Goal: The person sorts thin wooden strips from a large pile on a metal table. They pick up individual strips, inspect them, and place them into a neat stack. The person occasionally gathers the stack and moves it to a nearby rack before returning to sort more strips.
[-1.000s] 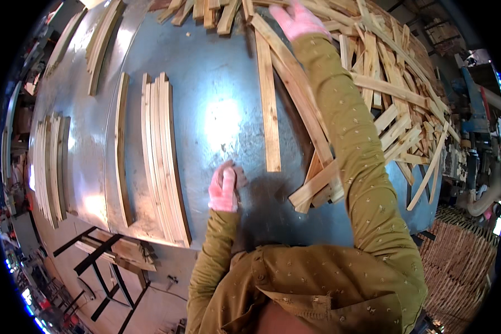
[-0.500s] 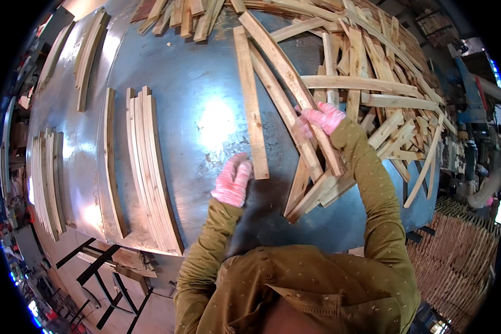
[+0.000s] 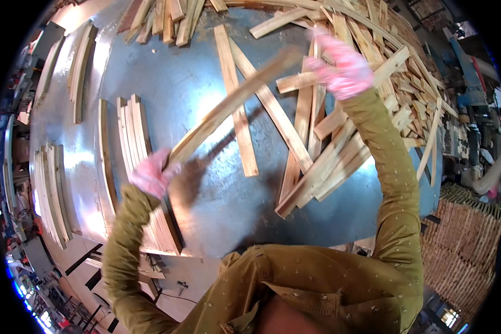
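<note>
My left hand [image 3: 153, 173], in a pink and white glove, is closed round the near end of a wooden slat [image 3: 222, 114]. The slat is raised and slants up to the right, its far end blurred. My right hand [image 3: 342, 67], gloved alike and smeared by motion, has its fingers apart over the edge of a heap of wood pieces [image 3: 392, 80]; nothing shows in its grip. Below the raised slat, one slat [image 3: 245, 145] and another leaning slat [image 3: 284, 125] lie on the metal table [image 3: 222, 222]. Several shorter pieces [image 3: 323, 175] overlap nearer my right arm.
Left of centre lies a row of slats [image 3: 129, 125], partly behind my left hand, with a single slat [image 3: 107, 150] beside it. More slat groups [image 3: 53, 195] sit farther left. Loose pieces [image 3: 170, 22] lie at the far edge. A tall wood stack [image 3: 462, 250] stands beyond the table's right.
One slat has left the right side and now hangs slanted in my left hand, which moved left. My right hand let go of it and moved up and away over the heap.
</note>
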The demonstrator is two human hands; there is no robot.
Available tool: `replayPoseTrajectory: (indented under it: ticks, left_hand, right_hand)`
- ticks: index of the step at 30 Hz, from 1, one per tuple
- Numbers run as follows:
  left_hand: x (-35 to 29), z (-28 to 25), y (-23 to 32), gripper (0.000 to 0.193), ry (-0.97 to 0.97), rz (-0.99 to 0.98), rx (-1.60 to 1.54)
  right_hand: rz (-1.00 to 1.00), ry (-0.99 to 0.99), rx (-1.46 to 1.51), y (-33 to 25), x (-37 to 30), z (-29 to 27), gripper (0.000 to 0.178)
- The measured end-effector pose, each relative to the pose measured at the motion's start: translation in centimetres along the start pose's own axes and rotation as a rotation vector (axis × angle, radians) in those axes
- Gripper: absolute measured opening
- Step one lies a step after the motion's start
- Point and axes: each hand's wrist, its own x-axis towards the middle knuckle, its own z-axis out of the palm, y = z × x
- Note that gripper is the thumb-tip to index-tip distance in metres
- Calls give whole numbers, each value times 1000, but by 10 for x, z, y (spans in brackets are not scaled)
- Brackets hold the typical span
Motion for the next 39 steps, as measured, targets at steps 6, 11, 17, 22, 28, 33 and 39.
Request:
replayPoseTrajectory:
  ticks: [6,11,17,22,28,33,39]
  left_hand:
    - [125,-76,-44,45,498,-289,-50]
    - [238,-193,-52,79,1053,-29,-864]
    - [159,95,113,106,77,-351,99]
    - [121,197,86,96,381,-399,-73]
    - [61,180,41,65,268,-726,-1293]
    - [6,185,19,45,279,-828,-962]
    - [-40,199,0,43,372,-624,-1097]
  right_hand:
    - [473,-251,-275,50,-53,26,64]
    - [467,-615,-337,-29,-92,124,76]
    - [575,-480,-530,5,-134,164,92]
    - [812,-284,345,21,-119,128,57]
    - [910,-146,1616,-12,-122,102,45]
    - [1015,-7,1479,-38,-135,140,41]
    - [1273,-60,1280,-89,-163,219,47]
